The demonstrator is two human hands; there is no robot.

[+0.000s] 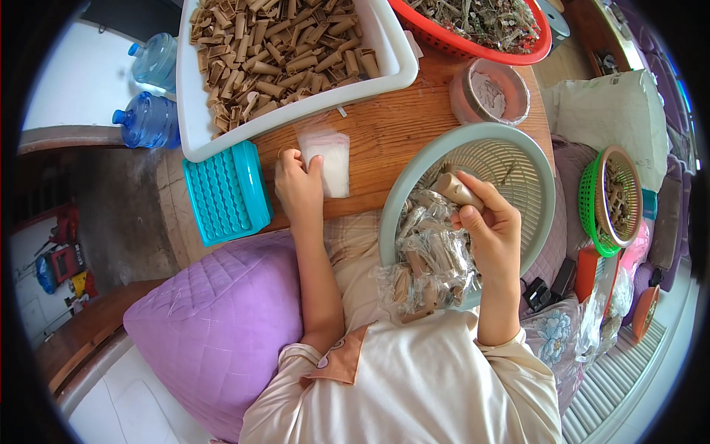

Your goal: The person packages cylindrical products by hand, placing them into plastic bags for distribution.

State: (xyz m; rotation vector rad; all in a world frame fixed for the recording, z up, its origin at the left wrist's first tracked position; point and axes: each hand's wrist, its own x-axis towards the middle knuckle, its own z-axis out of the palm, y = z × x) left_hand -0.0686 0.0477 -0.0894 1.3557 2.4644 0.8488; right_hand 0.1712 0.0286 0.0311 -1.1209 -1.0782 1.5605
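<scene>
Above the grey-green colander [543,177], at its left part, I see the right hand [488,218] closed on a brown tube [458,190], thumb and fingers around it. The left hand [298,185] is half curled at the table [403,122], thumb on the edge of a stack of pale, thin sheets [335,166]; whether it pinches one I cannot tell from my end. Below the tube, clear film [444,240] and brown pieces bunch in the colander. Farther out, a white tub [296,115] holds a big heap of brown pieces [277,55], beside teal trays [222,192]. I judge the work unfinished: one tube is in hand, and plenty lies in both containers, though I can't say which heap is done and which is left. I find no brand, label or writing that I can read.
</scene>
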